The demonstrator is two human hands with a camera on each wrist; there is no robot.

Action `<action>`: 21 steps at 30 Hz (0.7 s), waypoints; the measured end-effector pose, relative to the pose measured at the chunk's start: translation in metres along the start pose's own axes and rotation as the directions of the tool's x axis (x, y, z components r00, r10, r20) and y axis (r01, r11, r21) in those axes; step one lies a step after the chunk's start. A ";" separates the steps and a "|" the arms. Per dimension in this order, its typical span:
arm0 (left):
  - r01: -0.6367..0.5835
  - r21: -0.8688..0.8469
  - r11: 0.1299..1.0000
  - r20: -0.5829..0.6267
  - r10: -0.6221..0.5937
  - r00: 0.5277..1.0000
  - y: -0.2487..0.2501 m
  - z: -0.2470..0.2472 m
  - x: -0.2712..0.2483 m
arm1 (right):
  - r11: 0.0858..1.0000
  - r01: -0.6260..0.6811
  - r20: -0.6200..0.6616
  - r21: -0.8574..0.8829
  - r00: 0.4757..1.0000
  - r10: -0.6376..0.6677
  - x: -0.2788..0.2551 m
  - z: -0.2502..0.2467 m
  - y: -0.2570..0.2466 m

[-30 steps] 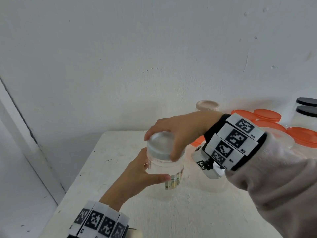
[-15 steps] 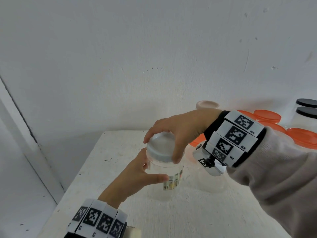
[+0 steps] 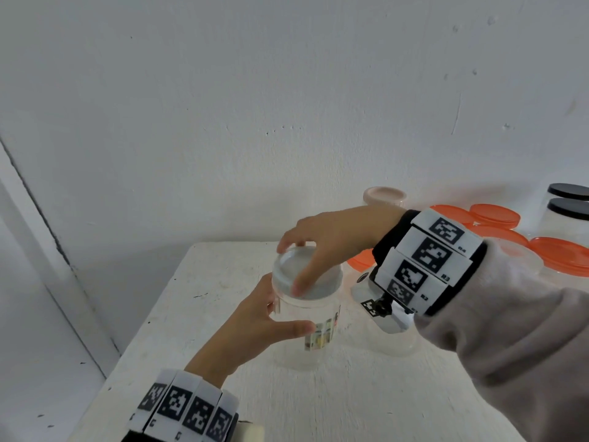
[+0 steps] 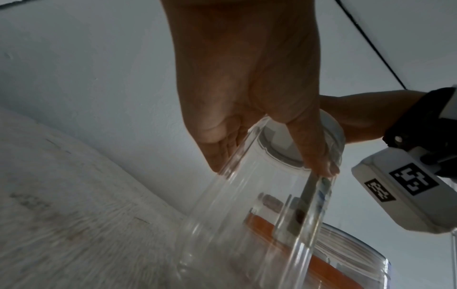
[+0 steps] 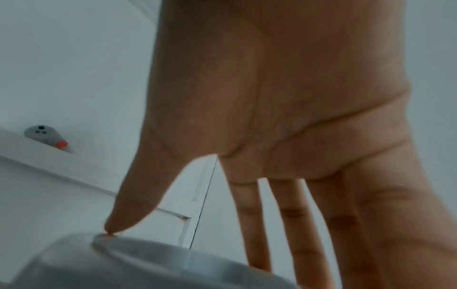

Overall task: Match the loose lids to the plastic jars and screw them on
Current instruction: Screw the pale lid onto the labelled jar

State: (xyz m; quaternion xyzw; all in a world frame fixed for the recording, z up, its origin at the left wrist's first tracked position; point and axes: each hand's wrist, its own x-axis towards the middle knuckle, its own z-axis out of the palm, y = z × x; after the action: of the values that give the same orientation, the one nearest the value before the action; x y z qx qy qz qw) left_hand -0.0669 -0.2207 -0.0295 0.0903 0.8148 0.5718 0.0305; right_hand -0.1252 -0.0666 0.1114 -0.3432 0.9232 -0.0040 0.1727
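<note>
While the left hand (image 3: 255,327) wraps the wall of the clear jar (image 3: 306,333), thumb across the front, the right hand (image 3: 331,244) sits over the grey lid (image 3: 302,275) with fingertips curled onto its rim. The jar stands on the table (image 3: 223,282) near its far left corner and looks empty, only a small label on its side. Judgement: thin plastic, light, smooth and a bit slippery, so it would spin without the left hand's hold; the wall may flex if squeezed hard. Best holds: mid-wall for the jar, the rim for the lid. An open jar (image 3: 392,339) stands just right of it, seemingly empty. Orange lids (image 3: 564,255) and black-lidded jars (image 3: 569,215) crowd the far right; contents cannot be told.
</note>
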 end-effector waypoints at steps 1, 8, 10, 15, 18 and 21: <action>-0.001 -0.002 1.000 0.001 0.001 1.000 0.000 0.000 0.000 | 0.999 -0.034 -0.032 -0.009 0.999 0.033 0.000 0.002 -0.001; -0.004 -0.014 1.000 0.001 0.004 1.000 0.001 0.000 -0.001 | 0.997 -0.068 -0.005 -0.045 0.998 0.068 0.000 0.000 0.004; -0.006 -0.020 1.000 -0.003 0.006 1.000 0.003 0.001 -0.002 | 1.000 -0.001 0.055 0.002 0.998 0.000 -0.002 -0.001 0.002; -0.010 -0.021 1.000 -0.001 0.010 1.000 0.004 0.002 -0.002 | 0.999 -0.042 -0.005 -0.032 0.999 0.042 0.000 0.006 -0.001; -0.005 -0.025 1.000 -0.007 0.005 1.000 0.003 0.001 -0.002 | 0.990 -0.120 -0.063 -0.078 0.991 0.116 0.002 0.008 -0.003; -0.006 -0.026 1.000 -0.009 0.005 1.000 0.003 0.001 -0.003 | 0.987 -0.133 -0.028 -0.091 0.991 0.131 0.003 0.006 0.000</action>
State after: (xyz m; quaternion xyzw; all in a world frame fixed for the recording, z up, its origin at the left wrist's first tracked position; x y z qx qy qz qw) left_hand -0.0634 -0.2192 -0.0272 0.0896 0.8072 0.5828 0.0266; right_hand -0.1256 -0.0682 0.1050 -0.2890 0.9450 0.0462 0.1462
